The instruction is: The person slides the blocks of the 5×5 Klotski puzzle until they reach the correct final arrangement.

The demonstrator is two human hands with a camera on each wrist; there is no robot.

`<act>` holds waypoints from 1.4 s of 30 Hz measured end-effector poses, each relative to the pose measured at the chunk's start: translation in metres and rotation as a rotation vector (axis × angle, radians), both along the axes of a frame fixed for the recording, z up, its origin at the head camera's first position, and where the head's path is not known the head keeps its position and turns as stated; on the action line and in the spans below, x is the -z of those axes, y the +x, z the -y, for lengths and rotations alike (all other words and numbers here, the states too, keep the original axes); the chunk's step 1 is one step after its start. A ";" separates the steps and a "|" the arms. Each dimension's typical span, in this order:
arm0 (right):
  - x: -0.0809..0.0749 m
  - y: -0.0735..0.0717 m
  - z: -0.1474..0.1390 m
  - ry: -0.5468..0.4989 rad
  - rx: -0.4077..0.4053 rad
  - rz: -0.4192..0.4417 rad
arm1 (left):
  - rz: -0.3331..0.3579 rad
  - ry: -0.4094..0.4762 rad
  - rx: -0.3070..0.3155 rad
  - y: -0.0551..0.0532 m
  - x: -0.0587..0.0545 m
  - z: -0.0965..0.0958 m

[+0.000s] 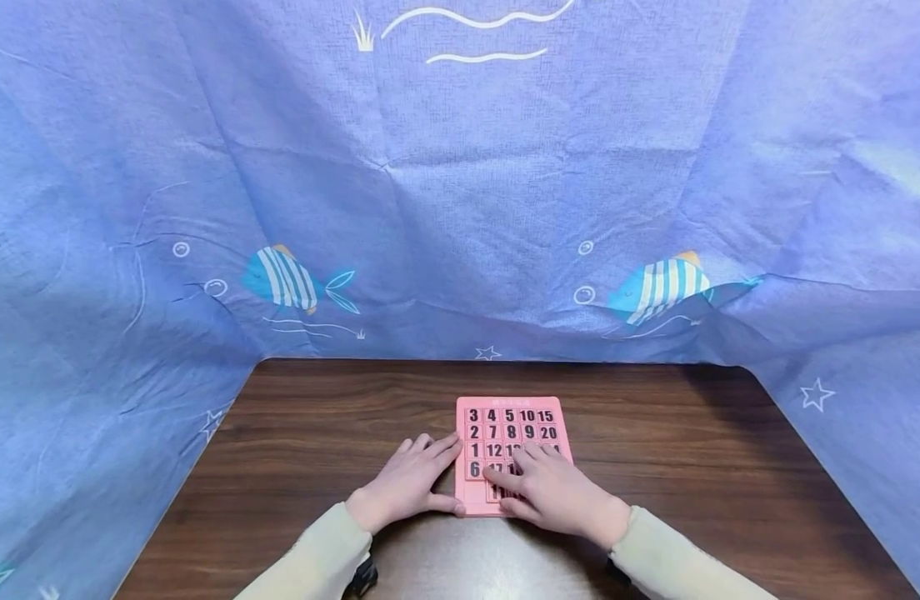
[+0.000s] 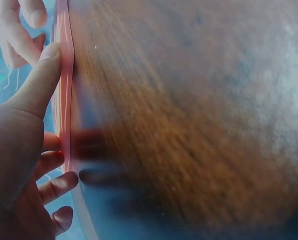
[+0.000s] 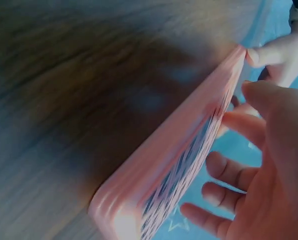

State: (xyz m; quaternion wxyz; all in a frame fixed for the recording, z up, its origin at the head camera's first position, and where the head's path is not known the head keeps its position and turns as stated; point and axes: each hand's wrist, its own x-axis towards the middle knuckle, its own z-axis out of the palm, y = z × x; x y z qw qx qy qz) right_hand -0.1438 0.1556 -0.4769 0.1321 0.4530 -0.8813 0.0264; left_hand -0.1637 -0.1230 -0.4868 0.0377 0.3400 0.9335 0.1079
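A pink sliding number puzzle [image 1: 472, 502] lies flat on the table, with black numerals on its square tiles. My left hand [image 1: 407, 483] rests at its left side, fingertips by the left edge and thumb against the near left corner. Over the lower right of the puzzle, my right hand [image 1: 557, 493] touches the tiles with its index finger near the 17, its thumb beside the bottom row. Several lower-right tiles are hidden under this hand. A bare slot shows at the bottom left, below the 6 tile [image 1: 474, 470]. The right wrist view shows the puzzle's side [image 3: 158, 145] and loosely spread fingers [image 3: 228, 170].
The brown wood-grain table [image 1: 340, 400] extends around the puzzle. A blue cloth [image 1: 460, 208] with striped fish hangs behind the table and along both sides. Both forearms wear pale sleeves [image 1: 317, 546], with a dark band at the left wrist [image 1: 364, 575].
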 end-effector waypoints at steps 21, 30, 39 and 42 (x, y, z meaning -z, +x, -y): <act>0.009 0.016 -0.048 -0.039 -0.074 -0.073 | 0.009 0.002 0.004 -0.004 0.005 0.003; 0.009 0.016 -0.037 -0.036 -0.070 -0.048 | 0.000 -0.001 0.008 -0.003 0.004 0.003; 0.005 0.002 -0.068 -0.085 0.070 0.015 | -0.010 -0.013 0.008 -0.004 0.006 0.003; 0.005 0.001 -0.082 -0.088 0.077 0.036 | -0.009 -0.010 0.010 -0.004 0.006 0.003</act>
